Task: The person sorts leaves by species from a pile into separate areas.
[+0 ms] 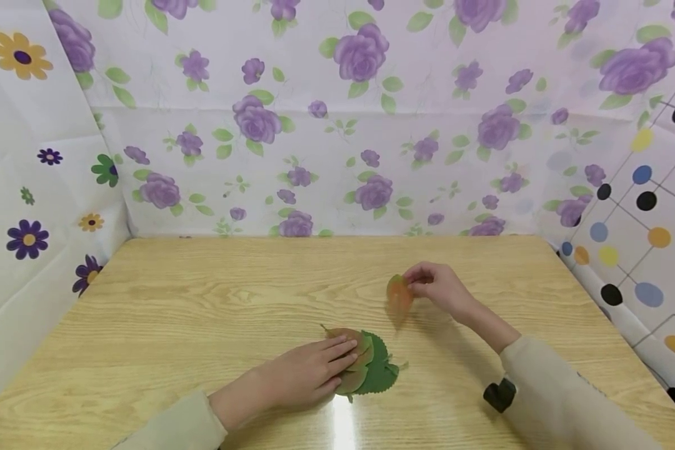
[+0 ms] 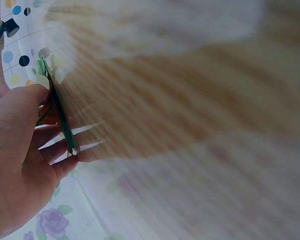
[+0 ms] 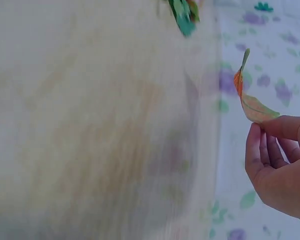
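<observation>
A small pile of leaves (image 1: 378, 365), green ones beneath and reddish-green ones on top, lies near the middle of the table. My left hand (image 1: 309, 372) rests on its left part with extended fingers, covering some of the leaves. From the left wrist, the green leaf edges (image 2: 64, 117) show edge-on close to the table, beside my fingertips. Beyond the pile, to the right, my right hand (image 1: 435, 289) pinches a single orange-green leaf (image 1: 399, 295) between thumb and fingertips. That leaf (image 3: 255, 107) looks curled in the right wrist view, held above the table.
The light wooden table (image 1: 230, 281) reaches back to a cloth (image 1: 315, 156) printed with purple flowers. Patterned cloths also hang at both sides, daisies on the left, coloured dots (image 1: 647, 200) on the right. A black wrist device (image 1: 500, 395) sits at my right sleeve.
</observation>
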Available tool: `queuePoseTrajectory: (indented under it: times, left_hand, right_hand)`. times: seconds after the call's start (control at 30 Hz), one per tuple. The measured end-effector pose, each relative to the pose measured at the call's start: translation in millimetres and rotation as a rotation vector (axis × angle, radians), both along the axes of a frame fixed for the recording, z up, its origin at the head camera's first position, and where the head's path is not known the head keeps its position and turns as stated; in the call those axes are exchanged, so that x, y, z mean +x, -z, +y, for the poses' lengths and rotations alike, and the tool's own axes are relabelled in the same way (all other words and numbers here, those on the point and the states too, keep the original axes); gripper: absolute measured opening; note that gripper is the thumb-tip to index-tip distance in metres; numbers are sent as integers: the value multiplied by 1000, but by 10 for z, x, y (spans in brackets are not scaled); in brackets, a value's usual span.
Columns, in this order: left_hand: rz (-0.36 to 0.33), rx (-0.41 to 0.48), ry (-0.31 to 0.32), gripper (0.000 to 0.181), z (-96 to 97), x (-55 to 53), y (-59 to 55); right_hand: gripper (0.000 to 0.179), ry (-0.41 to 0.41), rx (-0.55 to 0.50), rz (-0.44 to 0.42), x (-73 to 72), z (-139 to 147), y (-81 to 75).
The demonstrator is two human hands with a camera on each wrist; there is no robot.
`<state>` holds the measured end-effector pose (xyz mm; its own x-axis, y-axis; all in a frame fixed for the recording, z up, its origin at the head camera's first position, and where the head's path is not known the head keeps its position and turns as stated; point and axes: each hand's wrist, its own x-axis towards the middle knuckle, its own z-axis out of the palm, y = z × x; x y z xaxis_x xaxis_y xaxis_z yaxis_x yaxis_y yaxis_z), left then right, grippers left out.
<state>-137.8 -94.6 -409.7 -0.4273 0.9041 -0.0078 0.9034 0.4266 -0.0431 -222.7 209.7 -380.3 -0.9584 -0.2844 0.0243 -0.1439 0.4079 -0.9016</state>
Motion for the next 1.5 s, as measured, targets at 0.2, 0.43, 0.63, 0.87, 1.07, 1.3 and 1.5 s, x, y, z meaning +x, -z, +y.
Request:
queuePoseTrajectory:
  times: [0.2,0.43,0.63,0.87,1.07,1.3,1.5]
  left_hand:
    - [7,7,-1,45,-11,2,22]
    - [50,-11,4,45,-4,-6,36]
    - [35,-3,8,45,-7,-5,32]
    - [17,12,12,45,-20,-6,19]
    - [6,8,5,45,-16,-3,12]
    - [-7,9,0,45,-17,1,0]
    - [-15,12,0,45,-24,1,-1]
  right_hand:
    - [22,50,7,8,-183,206,3]
    - [25,111,1,-3,-323,434,-21]
    - [25,154,44,-14,-426,595,-13]
    - [27,171,60,-32,-502,771,-4]
    - [28,180,71,-21,-521,990,13]
    - [29,196,105,2,-498,1216,57]
    - [29,230,131,11,-504,1382,116]
